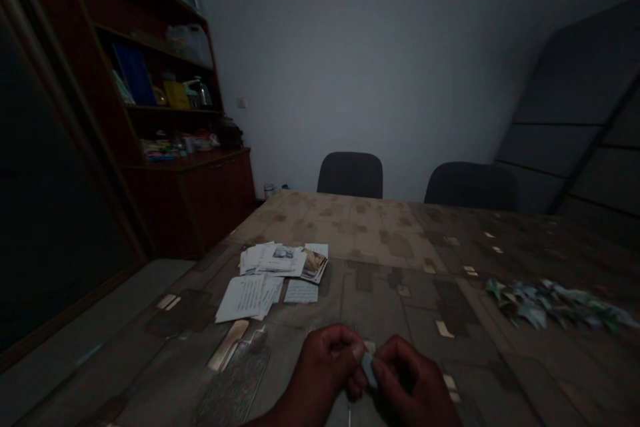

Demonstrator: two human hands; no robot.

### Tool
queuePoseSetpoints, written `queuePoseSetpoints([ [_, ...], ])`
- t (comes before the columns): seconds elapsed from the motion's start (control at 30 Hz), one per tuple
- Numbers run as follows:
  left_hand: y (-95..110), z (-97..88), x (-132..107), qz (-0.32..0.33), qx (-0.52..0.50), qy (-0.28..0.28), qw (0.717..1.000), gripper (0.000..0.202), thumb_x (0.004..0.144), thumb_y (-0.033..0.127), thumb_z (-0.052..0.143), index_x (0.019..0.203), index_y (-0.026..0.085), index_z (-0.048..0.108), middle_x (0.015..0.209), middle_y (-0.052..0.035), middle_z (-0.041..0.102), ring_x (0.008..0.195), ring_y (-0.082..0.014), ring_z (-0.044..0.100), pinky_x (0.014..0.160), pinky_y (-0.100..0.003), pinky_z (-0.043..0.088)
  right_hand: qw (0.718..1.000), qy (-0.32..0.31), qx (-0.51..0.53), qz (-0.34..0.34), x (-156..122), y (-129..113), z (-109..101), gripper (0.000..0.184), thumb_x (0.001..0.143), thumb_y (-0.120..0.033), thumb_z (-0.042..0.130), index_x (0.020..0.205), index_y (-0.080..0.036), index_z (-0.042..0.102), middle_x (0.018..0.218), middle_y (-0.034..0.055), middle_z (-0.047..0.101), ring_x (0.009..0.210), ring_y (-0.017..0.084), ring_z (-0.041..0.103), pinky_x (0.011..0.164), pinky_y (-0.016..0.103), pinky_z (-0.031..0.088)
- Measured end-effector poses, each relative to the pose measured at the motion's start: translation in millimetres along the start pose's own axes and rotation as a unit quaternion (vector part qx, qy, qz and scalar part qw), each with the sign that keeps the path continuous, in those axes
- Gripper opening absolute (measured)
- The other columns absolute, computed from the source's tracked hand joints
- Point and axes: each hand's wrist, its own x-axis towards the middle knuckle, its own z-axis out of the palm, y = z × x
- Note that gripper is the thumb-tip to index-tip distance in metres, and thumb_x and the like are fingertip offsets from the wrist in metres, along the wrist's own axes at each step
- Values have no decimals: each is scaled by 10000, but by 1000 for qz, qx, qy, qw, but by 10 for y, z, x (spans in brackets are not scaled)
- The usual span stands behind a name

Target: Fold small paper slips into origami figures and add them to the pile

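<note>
My left hand (327,367) and my right hand (415,380) are close together near the table's front edge. Between them is a small pale piece of paper (369,371), pinched from both sides by thumbs and fingers. It looks folded, but the fingers cover much of it and the dim light hides its details. Beyond my left hand lie loose printed sheets (243,297) and a stack of paper pages (280,259). Far to the right is a heap of folded, pointed paper pieces (550,303) in green and white.
A patterned cloth covers the table (365,227). Two dark chairs, one at the middle (350,173) and another further right (473,185), stand against its far side. A wooden cabinet (200,193) with filled shelves rises at the left, by a pale wall.
</note>
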Motion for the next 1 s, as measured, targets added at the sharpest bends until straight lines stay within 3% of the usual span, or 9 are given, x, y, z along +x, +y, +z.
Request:
queuePoseSetpoints([
  [0.33, -22, 1, 32, -16, -50, 1, 999, 420, 634, 509, 760, 707, 133, 589, 473, -17, 622, 406, -120, 526, 455, -224, 393, 997, -4, 52, 51, 49, -29, -17, 276, 730, -412, 603, 585, -205, 492, 513, -62, 429, 488, 118, 418, 478, 217, 314],
  [0.67, 38, -21, -13, 46, 86, 27, 995, 248, 660, 329, 745, 607, 141, 592, 479, 26, 547, 444, -110, 513, 458, -210, 371, 1000, -1, 15, 5, -1, -46, -33, 208, 745, -336, 615, 615, -185, 555, 524, -46, 510, 511, 128, 471, 508, 217, 353],
  [1.0, -60, -30, 60, 3, -26, 47, 999, 504, 544, 578, 808, 610, 161, 531, 477, -2, 618, 380, -101, 509, 412, -207, 386, 996, -40, 64, 39, 75, -15, -113, 348, 816, -512, 577, 790, -175, 660, 608, -12, 597, 571, 161, 548, 520, 223, 405],
])
